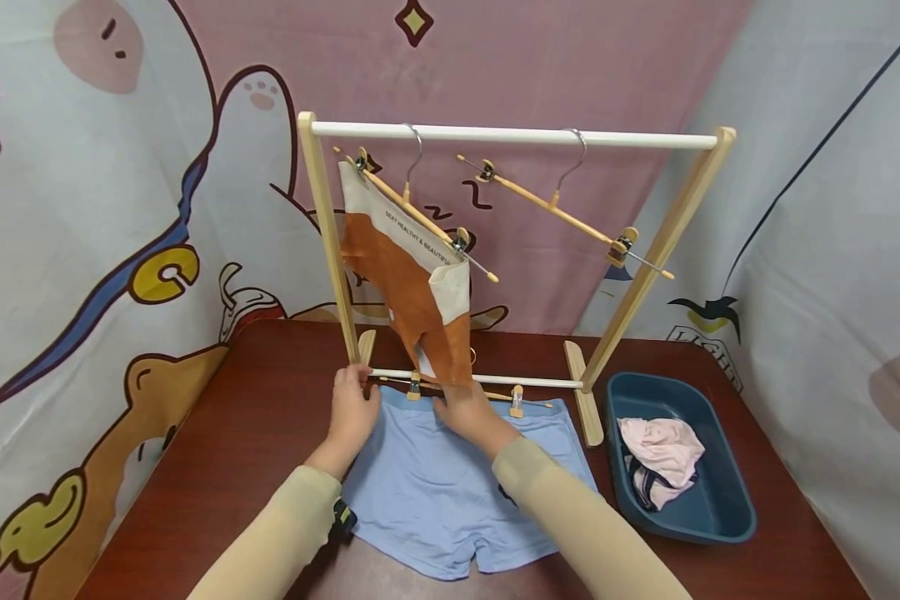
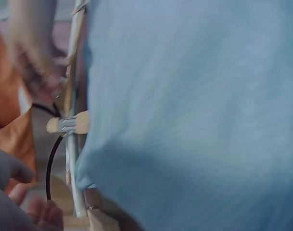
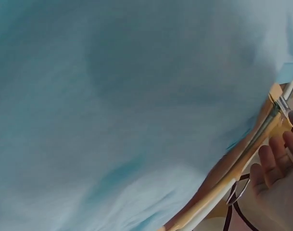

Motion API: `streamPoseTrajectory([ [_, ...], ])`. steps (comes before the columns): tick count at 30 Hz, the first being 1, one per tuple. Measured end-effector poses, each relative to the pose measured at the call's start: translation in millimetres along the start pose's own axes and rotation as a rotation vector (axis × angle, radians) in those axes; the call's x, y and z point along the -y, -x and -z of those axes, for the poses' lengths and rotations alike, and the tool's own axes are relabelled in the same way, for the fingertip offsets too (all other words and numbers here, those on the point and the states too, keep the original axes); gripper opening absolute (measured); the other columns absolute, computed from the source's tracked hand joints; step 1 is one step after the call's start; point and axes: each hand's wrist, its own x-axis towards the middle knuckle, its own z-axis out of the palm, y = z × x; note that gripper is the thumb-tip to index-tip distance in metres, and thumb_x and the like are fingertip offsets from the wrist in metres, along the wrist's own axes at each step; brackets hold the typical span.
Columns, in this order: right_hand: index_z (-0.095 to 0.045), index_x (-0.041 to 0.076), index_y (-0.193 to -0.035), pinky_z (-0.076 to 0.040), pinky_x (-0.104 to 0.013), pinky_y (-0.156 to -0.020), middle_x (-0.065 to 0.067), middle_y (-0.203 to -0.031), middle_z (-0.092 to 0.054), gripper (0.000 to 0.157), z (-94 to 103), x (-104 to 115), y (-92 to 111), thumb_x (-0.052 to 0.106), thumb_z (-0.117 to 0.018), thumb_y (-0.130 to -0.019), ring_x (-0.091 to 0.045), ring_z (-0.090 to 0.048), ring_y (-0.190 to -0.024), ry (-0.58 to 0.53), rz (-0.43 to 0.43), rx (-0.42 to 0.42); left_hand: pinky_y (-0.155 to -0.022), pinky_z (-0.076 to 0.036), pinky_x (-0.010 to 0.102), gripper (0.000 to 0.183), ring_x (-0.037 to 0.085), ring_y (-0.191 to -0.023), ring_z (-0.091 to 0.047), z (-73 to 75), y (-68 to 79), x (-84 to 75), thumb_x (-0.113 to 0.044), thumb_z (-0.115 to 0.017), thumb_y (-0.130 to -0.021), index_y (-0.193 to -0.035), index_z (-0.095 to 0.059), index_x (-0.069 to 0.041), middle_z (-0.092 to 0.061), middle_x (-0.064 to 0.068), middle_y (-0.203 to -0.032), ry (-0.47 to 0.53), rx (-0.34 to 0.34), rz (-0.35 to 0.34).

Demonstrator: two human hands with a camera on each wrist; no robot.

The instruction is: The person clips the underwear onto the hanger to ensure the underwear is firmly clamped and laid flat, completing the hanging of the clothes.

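Note:
Light blue shorts (image 1: 457,483) lie flat on the table, their waistband at a wooden clip hanger (image 1: 495,395). My left hand (image 1: 354,412) is by the waistband's left corner, fingertips at the rack's lower rail. In the left wrist view its fingers (image 2: 45,211) are loosely bent with nothing between them, beside the left clip (image 2: 69,124). My right hand (image 1: 471,412) reaches over the waistband between the two clips. The right wrist view shows its bent fingers (image 3: 269,166) beside the hanger bar, with the thumb near a clip (image 3: 281,103) and nothing gripped.
Orange and white shorts (image 1: 401,258) hang from a hanger on the wooden rack (image 1: 510,133), low over my right hand. A bare clip hanger (image 1: 555,208) hangs to their right. The blue bin (image 1: 727,492) at right holds pink and dark clothing (image 1: 663,454).

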Motion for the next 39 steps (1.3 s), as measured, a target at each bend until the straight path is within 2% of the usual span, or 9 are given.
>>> streamPoseTrajectory([
  [8,-0.051,0.013,-0.125,-0.048,-0.035,-0.086,-0.004,-0.119,-0.059,0.035,-7.7,11.0,-22.4,0.018,-0.061,-0.092,-0.018,-0.057,-0.107,-0.302,-0.212,0.009,-0.081,-0.050,0.048,0.040,0.038,-0.103,-0.059,-17.1,8.2,-1.2,-0.015,-0.060,-0.089,-0.124,-0.056,0.004,-0.058,0.024,-0.112,-0.273,0.188,0.099],
  [12,-0.059,0.009,-0.106,-0.046,-0.034,-0.085,-0.004,-0.099,-0.065,0.018,-15.7,15.1,-33.8,0.019,-0.063,-0.091,-0.017,-0.060,-0.094,-0.338,-0.234,-0.075,-0.079,-0.051,0.049,0.040,0.040,-0.101,-0.060,-20.6,3.0,-1.1,-0.019,-0.062,-0.090,-0.122,-0.058,0.006,-0.060,0.026,-0.109,-0.326,0.213,0.163],
  [15,-0.059,0.007,-0.089,-0.042,-0.034,-0.082,-0.004,-0.081,-0.060,0.013,-19.3,18.8,-40.0,0.019,-0.063,-0.090,-0.017,-0.055,-0.081,-0.300,-0.221,-0.138,-0.077,-0.051,0.048,0.031,0.039,-0.097,-0.062,-20.3,-0.4,0.2,-0.013,-0.064,-0.087,-0.112,-0.065,0.004,-0.064,0.025,-0.103,-0.293,0.195,0.175],
  [18,-0.058,0.006,-0.083,-0.040,-0.032,-0.082,-0.004,-0.078,-0.057,0.014,-21.1,22.2,-42.2,0.017,-0.064,-0.090,-0.017,-0.054,-0.081,-0.299,-0.226,-0.140,-0.075,-0.050,0.046,0.023,0.036,-0.091,-0.063,-18.6,-1.8,1.6,-0.007,-0.064,-0.082,-0.103,-0.069,0.003,-0.067,0.022,-0.099,-0.247,0.199,0.182],
  [22,-0.059,0.004,-0.098,-0.043,-0.034,-0.086,-0.009,-0.099,-0.063,0.011,-20.3,25.0,-38.8,0.015,-0.060,-0.093,-0.022,-0.057,-0.099,-0.386,-0.268,-0.043,-0.072,-0.049,0.041,0.021,0.030,-0.084,-0.062,-16.0,-1.9,2.8,-0.008,-0.065,-0.078,-0.097,-0.069,0.001,-0.068,0.016,-0.091,-0.193,0.210,0.196],
  [26,-0.054,0.007,-0.123,-0.042,-0.040,-0.098,-0.010,-0.125,-0.060,0.029,-16.5,22.8,-35.7,0.018,-0.055,-0.096,-0.027,-0.052,-0.120,-0.448,-0.318,0.026,-0.059,-0.044,0.031,0.020,0.022,-0.072,-0.055,-14.6,-2.6,1.2,-0.008,-0.063,-0.078,-0.096,-0.062,0.001,-0.061,0.010,-0.080,-0.059,0.253,0.233],
  [29,-0.052,0.007,-0.126,-0.042,-0.042,-0.100,-0.012,-0.128,-0.058,0.034,-14.1,18.7,-35.9,0.019,-0.057,-0.095,-0.029,-0.050,-0.123,-0.468,-0.314,0.037,-0.061,-0.045,0.029,0.023,0.023,-0.077,-0.057,-13.2,-3.3,0.1,-0.007,-0.063,-0.081,-0.102,-0.060,0.002,-0.062,0.013,-0.087,0.036,0.291,0.283],
  [33,-0.048,0.001,-0.130,-0.041,-0.044,-0.101,-0.018,-0.132,-0.050,0.044,-7.2,14.5,-36.9,0.017,-0.062,-0.092,-0.032,-0.046,-0.126,-0.551,-0.273,0.031,-0.079,-0.051,0.039,0.035,0.034,-0.100,-0.062,-8.3,-5.1,2.2,-0.010,-0.064,-0.085,-0.116,-0.060,0.007,-0.064,0.025,-0.110,0.094,0.320,0.333],
  [39,-0.046,0.002,-0.133,-0.039,-0.046,-0.102,-0.016,-0.135,-0.049,0.050,7.4,9.6,-39.1,0.021,-0.064,-0.091,-0.032,-0.047,-0.125,-0.636,-0.324,0.075,-0.090,-0.046,0.042,0.038,0.031,-0.109,-0.056,-3.3,-8.7,7.0,-0.021,-0.063,-0.090,-0.117,-0.063,0.005,-0.060,0.023,-0.120,0.188,0.314,0.370],
])
